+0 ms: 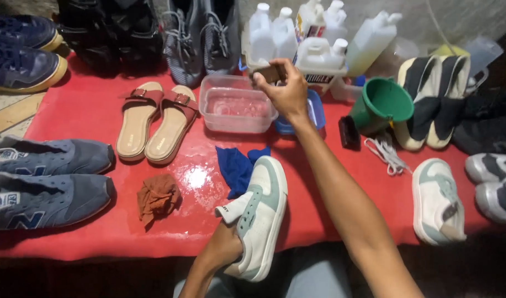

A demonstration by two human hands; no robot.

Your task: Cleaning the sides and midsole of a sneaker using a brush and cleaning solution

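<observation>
Covering the red table (87, 110), many shoes wait uncleaned while the left hand (226, 249), tucked inside, holds a white-and-green sneaker (259, 212) at the near edge, and the right hand (286, 88) pinches a small brush (268, 73) over the water tub (236, 107), cleaning seemingly just begun.

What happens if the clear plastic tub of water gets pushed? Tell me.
The clear plastic tub looks partly filled, so it is probably heavy for its size and may slosh. The red table cover shines wet nearby, so it might slide easily. Its thin walls would likely flex if squeezed.
</observation>
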